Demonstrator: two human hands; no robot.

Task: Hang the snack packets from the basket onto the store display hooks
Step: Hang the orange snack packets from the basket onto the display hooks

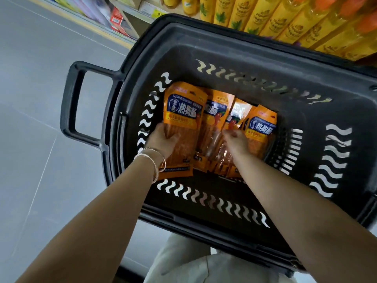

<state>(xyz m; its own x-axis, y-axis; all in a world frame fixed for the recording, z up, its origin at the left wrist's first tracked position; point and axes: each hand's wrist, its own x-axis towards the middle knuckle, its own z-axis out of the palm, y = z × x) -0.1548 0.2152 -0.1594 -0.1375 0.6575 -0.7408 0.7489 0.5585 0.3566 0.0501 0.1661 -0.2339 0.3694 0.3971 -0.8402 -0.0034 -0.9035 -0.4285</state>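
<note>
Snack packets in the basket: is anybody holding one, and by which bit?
The left grip holds the leftmost packet by its clear lower half; the right grip seems to pinch a middle packet near its middle.

Several orange snack packets (pixel 184 107), each with a blue label and a clear lower window showing orange sticks, lie overlapped in a fanned row on the bottom of a black plastic basket (pixel 204 43) with wavy-slotted walls.

I am looking down into a black slotted basket (pixel 224 52), where a handful of orange snack packets (pixel 183 108) are lying in an overlapping row across its floor, each leaning on the next
</note>
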